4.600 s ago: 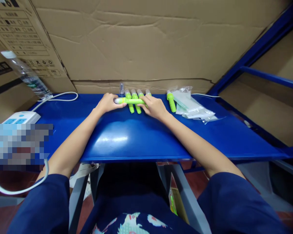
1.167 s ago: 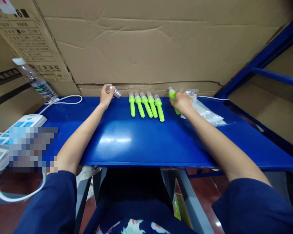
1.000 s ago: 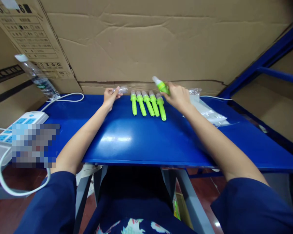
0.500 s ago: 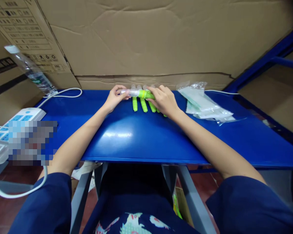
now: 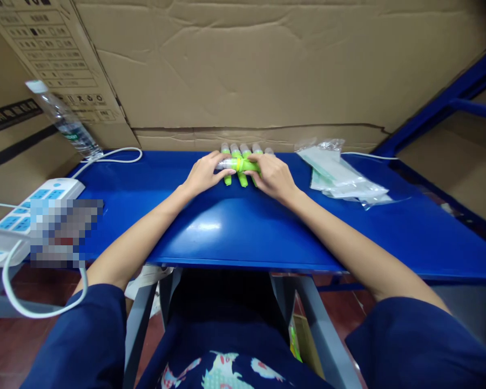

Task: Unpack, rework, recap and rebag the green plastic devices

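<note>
Between my hands lies a bright green tube (image 5: 249,166) with a yellow ring and a clear end, held level and crosswise; its exact kind I cannot make out. My left hand (image 5: 208,172) has its fingers and thumb round the clear end. On the green end, my right hand (image 5: 274,174) is closed. Just behind and under the held tube, several like green tubes (image 5: 227,180) lie side by side on the blue table (image 5: 235,232), their clear ends pointing away from me. My right hand partly hides the rightmost ones.
Clear plastic bags (image 5: 344,175) with pale contents lie to the right. On the left are a white power strip (image 5: 44,194), a pixelated patch, a white cable (image 5: 121,151) and a water bottle (image 5: 67,121). A cardboard wall (image 5: 267,70) stands along the back edge.
My left hand has moved right, farther along the clear end toward the yellow ring. The held tube sits slightly lower in view, and the view has shifted a little.
</note>
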A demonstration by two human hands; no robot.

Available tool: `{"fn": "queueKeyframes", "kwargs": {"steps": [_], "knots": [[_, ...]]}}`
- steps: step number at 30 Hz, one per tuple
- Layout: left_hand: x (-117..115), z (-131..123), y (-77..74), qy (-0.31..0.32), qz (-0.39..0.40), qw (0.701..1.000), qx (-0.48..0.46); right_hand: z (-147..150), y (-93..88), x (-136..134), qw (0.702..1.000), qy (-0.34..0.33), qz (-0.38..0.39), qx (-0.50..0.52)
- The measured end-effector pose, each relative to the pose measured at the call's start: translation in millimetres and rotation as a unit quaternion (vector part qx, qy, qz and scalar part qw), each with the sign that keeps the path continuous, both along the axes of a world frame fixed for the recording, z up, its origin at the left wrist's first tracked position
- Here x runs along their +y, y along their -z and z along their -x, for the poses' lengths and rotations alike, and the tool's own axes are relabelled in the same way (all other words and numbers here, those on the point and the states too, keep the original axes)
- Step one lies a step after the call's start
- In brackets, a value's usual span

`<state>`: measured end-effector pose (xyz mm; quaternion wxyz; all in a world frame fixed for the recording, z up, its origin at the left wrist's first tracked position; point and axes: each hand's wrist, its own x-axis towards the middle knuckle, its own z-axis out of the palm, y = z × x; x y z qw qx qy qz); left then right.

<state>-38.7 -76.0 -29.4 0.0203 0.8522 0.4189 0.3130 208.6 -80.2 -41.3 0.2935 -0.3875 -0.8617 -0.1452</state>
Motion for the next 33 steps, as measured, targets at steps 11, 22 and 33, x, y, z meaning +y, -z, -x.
{"fn": "queueKeyframes", "kwargs": {"steps": [11,22,33], "knots": [[-21,-16,-13.1,-0.03,-0.114,0.974,0.195,-7,-22.3,1,0.903,-0.095,0.356,0.223],[-18,-6,-18.8,-0.155,-0.028,0.978,0.137,-11,-31.3,-2,0.973,-0.064,0.197,0.098],[-12,10,-14.1,-0.267,0.026,0.961,0.072,8,-17.4,-11,0.956,-0.013,0.283,0.078]]}}
